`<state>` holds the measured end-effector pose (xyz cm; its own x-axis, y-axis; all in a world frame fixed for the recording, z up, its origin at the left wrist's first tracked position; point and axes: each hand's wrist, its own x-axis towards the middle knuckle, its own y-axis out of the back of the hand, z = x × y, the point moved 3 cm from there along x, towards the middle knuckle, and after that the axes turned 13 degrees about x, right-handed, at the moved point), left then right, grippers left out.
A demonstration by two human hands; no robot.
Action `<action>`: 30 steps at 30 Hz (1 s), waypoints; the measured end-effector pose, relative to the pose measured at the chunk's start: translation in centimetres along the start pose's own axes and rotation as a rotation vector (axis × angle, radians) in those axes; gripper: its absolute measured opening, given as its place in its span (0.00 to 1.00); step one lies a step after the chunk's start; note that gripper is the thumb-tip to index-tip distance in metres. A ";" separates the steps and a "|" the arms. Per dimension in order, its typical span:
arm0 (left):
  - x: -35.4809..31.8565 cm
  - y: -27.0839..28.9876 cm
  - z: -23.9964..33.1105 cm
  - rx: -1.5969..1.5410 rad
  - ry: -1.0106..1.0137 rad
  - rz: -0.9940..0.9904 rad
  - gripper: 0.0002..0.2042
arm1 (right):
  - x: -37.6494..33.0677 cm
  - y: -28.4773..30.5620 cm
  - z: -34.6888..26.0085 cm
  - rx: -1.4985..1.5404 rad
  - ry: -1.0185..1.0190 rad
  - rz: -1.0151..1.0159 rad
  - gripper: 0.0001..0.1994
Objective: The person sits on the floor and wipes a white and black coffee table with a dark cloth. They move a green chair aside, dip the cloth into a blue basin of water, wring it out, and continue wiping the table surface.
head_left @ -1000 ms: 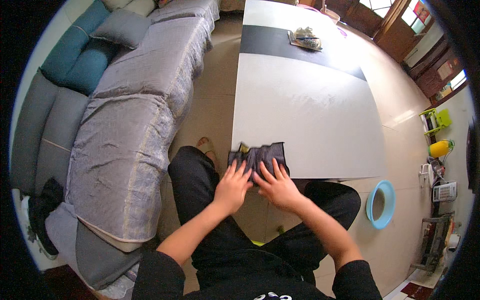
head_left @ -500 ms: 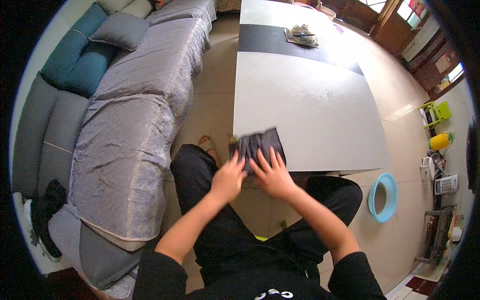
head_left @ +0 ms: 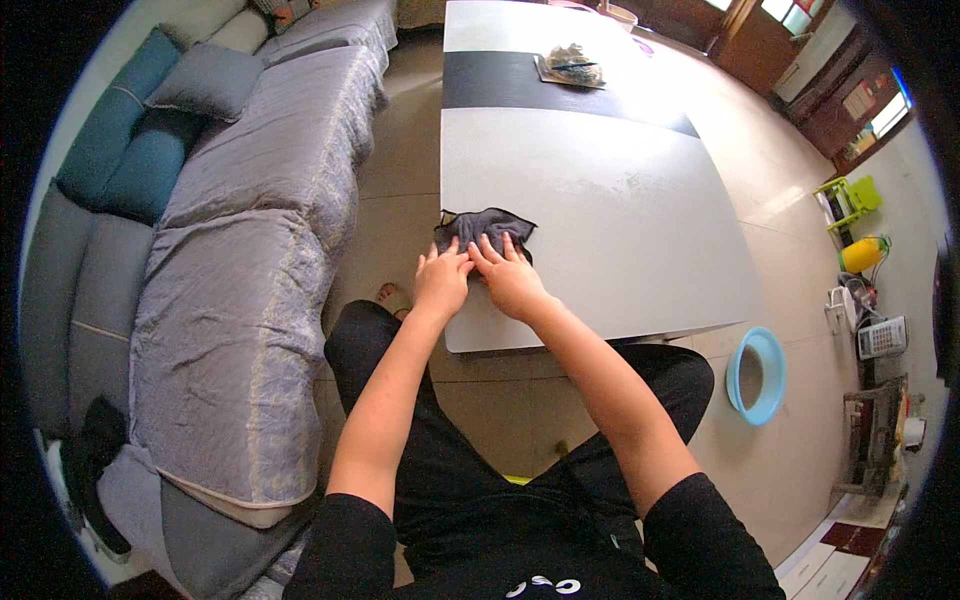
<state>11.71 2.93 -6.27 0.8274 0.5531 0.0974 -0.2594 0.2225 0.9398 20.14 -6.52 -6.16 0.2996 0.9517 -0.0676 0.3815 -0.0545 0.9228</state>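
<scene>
A dark grey cleaning cloth (head_left: 486, 222) lies on the white tabletop (head_left: 600, 240), at its left edge a little in from the near corner. On the cloth's near part rests my left hand (head_left: 441, 283), fingers stretched forward and flat rather than gripping. Beside it my right hand (head_left: 508, 283) presses down with its fingers spread on the same cloth. The two hands are close together, with the fingertips nearly meeting. The cloth's far edge fans out in folds beyond my fingers; its near part is hidden under them.
A bagged item on a tray (head_left: 570, 66) sits on the table's black band (head_left: 490, 80). To the left runs a sofa with a grey cover (head_left: 240, 260). A light blue basin (head_left: 757, 375) stands on the floor at right, near a green chair (head_left: 850, 200) and yellow container (head_left: 862, 254).
Both hands have moved forward from the table's near edge, pushing the cloth along the left side. The near corner of the tabletop is now uncovered.
</scene>
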 end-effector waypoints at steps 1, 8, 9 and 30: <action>-0.7 0.2 0.7 0.044 -0.048 0.029 0.14 | -0.8 -0.3 0.5 -0.007 0.016 0.039 0.27; -12.3 0.9 4.6 0.264 -0.289 0.057 0.15 | -14.6 -0.9 -2.1 -0.019 0.099 0.039 0.29; -13.4 0.8 5.2 0.224 -0.295 0.044 0.16 | -15.8 -0.5 -2.1 0.040 0.064 0.008 0.28; -11.5 0.6 4.9 0.188 -0.307 -0.008 0.25 | -16.6 0.1 1.6 0.135 -0.065 0.405 0.14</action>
<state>4.50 -7.23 -5.20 0.9474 0.2788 0.1571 -0.1800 0.0586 0.9819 16.57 -22.78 -5.54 0.5017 0.8245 0.2617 0.3316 -0.4627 0.8222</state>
